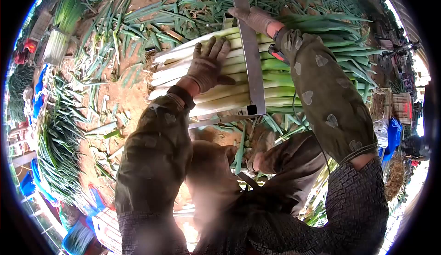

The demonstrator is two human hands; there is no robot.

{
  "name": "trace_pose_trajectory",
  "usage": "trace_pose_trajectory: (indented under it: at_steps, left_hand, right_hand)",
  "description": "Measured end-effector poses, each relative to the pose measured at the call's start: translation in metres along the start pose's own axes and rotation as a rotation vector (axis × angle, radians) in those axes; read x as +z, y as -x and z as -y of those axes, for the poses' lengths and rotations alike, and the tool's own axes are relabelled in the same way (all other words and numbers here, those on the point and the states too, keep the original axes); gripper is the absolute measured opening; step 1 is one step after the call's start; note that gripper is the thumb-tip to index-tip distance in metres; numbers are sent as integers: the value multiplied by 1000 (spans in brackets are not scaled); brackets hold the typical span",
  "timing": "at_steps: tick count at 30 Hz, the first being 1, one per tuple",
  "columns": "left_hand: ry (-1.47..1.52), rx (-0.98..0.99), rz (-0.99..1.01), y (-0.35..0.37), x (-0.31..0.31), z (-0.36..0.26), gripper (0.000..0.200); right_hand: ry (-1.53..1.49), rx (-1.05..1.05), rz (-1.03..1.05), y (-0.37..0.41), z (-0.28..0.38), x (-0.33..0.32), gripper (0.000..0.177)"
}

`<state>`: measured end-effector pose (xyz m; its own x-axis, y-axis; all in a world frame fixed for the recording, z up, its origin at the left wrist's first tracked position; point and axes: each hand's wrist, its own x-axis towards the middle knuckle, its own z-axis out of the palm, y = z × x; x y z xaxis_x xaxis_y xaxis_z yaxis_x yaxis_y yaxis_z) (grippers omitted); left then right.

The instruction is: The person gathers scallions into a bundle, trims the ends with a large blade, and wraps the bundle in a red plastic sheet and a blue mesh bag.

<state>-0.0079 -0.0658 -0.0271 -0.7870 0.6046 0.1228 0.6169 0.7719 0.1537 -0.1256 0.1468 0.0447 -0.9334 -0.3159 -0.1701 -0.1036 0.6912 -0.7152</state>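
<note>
Long-stemmed leeks (225,62) lie side by side in front of me, white root ends to the left and green leaves to the right. My left hand (207,67), in a dirty glove, rests on the white stems with its fingers spread. A flat metal bar (251,57) crosses over the stems from the far side to the near side. My right hand (253,19), also gloved, has its fingers closed around the bar's far end. Beside my right forearm is a red and black object (277,54), partly hidden by the sleeve.
Cut green leaves (183,11) litter the brown ground around the leeks. A tied leek bundle (57,44) stands at the far left, with a heap of greens (59,140) nearer. Crates (402,108) and a blue bag (392,135) are at the right. My bent knees are close below the stems.
</note>
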Motion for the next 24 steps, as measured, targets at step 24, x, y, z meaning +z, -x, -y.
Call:
trace_pose_trajectory:
  at_steps: [24]
  left_hand:
    - [-45,-36,58,-1,9,1,115]
  right_hand:
    - [-308,-13,65,-11,-4,-1,54]
